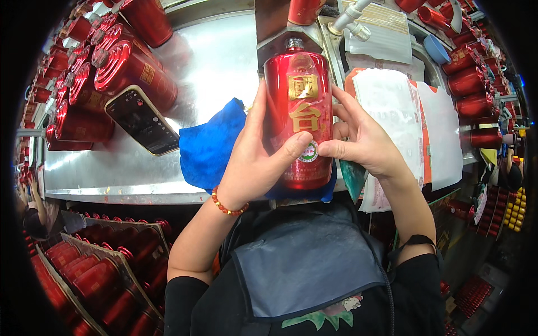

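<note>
Left hand (255,162) fingers wrap red bottle (298,112); right hand (364,140) fingers curl round its side, thumbs pressing small round sticker (308,152). Gold label above. Blue cloth (210,145) on table (218,61).

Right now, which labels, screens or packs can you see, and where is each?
Round label: low on the red bottle held by left hand and right hand; white, green-rimmed.
Gold emblem: bottle front, square.
Phone: bench left, dark screen, pale case.
Sheets: right of bottle, white, orange-edged.
Red cans: upper left.
</note>
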`<move>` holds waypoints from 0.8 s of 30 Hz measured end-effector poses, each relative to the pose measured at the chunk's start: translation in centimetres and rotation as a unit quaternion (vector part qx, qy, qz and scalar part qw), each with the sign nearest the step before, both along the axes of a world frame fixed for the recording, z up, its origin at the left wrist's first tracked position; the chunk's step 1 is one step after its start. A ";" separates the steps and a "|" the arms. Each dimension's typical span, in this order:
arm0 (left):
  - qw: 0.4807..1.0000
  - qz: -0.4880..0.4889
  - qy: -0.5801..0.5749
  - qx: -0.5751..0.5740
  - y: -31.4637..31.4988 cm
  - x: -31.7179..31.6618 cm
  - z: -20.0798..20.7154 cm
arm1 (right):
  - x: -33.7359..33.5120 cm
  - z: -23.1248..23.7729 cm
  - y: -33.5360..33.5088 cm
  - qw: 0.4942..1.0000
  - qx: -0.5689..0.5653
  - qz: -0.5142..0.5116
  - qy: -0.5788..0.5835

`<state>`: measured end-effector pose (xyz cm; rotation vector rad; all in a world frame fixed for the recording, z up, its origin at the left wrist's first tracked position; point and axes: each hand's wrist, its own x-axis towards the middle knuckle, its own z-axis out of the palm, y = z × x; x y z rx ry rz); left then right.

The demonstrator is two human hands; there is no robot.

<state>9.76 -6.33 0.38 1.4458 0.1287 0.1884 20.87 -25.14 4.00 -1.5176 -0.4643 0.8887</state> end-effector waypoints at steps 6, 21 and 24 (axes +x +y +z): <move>0.995 0.011 0.033 0.092 0.8 -0.9 -0.6 | -0.2 0.3 -0.5 1.000 -0.017 0.005 0.016; 0.987 0.036 -0.012 0.158 -1.2 -4.2 -2.8 | -2.3 -1.0 -1.3 0.999 0.013 -0.021 0.030; 0.987 0.048 -0.015 0.152 -1.4 -4.2 -2.8 | -2.1 -1.0 -1.3 0.999 0.015 -0.015 0.042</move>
